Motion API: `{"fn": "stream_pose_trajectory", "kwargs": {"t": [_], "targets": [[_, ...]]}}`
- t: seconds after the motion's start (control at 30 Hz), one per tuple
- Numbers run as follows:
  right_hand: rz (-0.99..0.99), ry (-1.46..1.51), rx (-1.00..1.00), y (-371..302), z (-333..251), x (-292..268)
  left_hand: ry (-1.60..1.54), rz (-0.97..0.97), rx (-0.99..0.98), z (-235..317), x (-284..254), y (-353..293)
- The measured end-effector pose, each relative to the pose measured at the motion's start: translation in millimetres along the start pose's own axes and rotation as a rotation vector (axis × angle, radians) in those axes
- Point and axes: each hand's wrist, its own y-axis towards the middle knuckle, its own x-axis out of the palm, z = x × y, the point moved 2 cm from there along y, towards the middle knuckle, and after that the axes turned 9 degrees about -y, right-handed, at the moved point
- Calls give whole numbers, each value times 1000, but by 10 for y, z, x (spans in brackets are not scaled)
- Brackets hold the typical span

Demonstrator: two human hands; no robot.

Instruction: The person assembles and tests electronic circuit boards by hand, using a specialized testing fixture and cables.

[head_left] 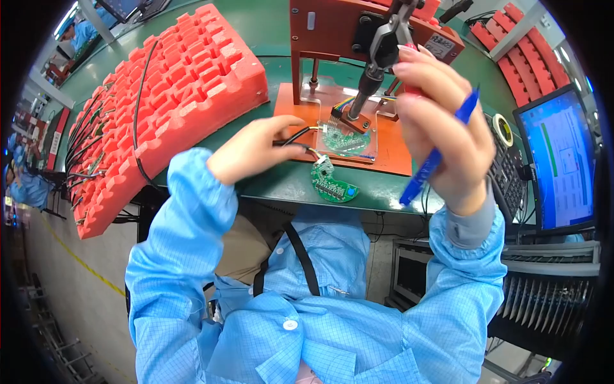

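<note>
Black cables run between the curled fingers of my left hand. One leads to a green circuit board lying in the orange test fixture; another ends at a curved green circuit board near the table's front edge, with a blue round part on it. My right hand is raised at the fixture's toggle clamp, its fingers closed round the red-gripped lever. A blue pen is tucked between those same fingers. The clamp's rod points down at the board in the fixture, beside several coloured wires.
A red foam tray with slots, boards and cables leans on the left of the green table. To the right stand a monitor, a black keyboard and a tape roll. More red foam trays lie at the back right.
</note>
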Motion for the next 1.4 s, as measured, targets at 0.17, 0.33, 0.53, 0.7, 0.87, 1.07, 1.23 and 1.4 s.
{"fn": "stream_pose_trajectory", "kwargs": {"t": [0.17, 0.33, 0.53, 0.7, 0.87, 1.07, 1.23, 1.4], "targets": [[96, 120, 214, -172, -182, 111, 397, 200, 304, 91, 196, -488], [-131, -328, 1216, -1436, 429, -233, 844, 319, 421, 8, 565, -485], [-439, -743, 1004, -2217, 555, -510, 1073, 161, 614, -6, 668, -400], [-540, -806, 988, -2269, 598, -554, 1028, 149, 748, -87, 783, -474], [5, -362, 1222, -1709, 382, -522, 718, 99, 854, 5, 795, -666], [353, 287, 762, -673, -462, -146, -1065, 360, -20, 389, 774, -893], [258, 680, 1111, -472, -1013, 380, -1547, 126, -112, 217, 926, -586], [84, 696, 853, -553, -1110, 729, -1414, 184, -34, 135, 1027, -800]]}}
